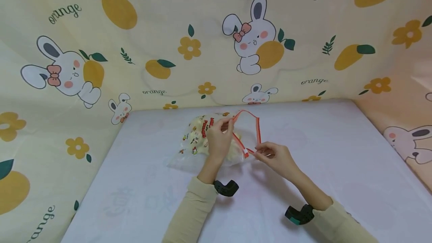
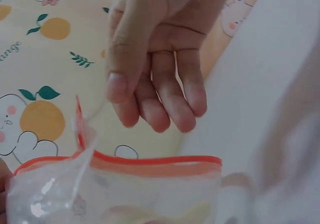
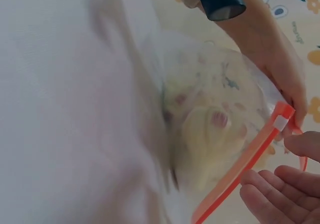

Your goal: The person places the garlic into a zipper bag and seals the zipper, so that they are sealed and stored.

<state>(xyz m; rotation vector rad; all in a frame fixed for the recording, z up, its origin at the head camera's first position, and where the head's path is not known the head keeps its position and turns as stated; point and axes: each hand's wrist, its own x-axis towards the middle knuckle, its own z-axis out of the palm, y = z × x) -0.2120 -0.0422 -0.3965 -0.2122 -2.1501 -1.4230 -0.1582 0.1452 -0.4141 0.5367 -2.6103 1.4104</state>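
Observation:
A clear printed zipper bag (image 1: pixel 195 140) with a red zip edge and pale yellow contents lies in the middle of the table. Its mouth stands apart as a red loop, facing right. My left hand (image 1: pixel 220 138) pinches the rim on the far side. A white slider (image 3: pixel 281 122) sits at one end of the red edge (image 3: pixel 240 171). Close to the mouth's near corner is my right hand (image 1: pixel 278 158). Its fingers (image 2: pixel 167 109) hang loosely bent beside the red edge, and the thumb stands apart from them.
The white-covered table (image 1: pixel 135 198) runs back to a cream cloth wall (image 1: pixel 202 10) printed with rabbits and oranges. A black wrist camera (image 1: pixel 227 188) is strapped to the left wrist, another black camera (image 1: pixel 299 215) to the right one.

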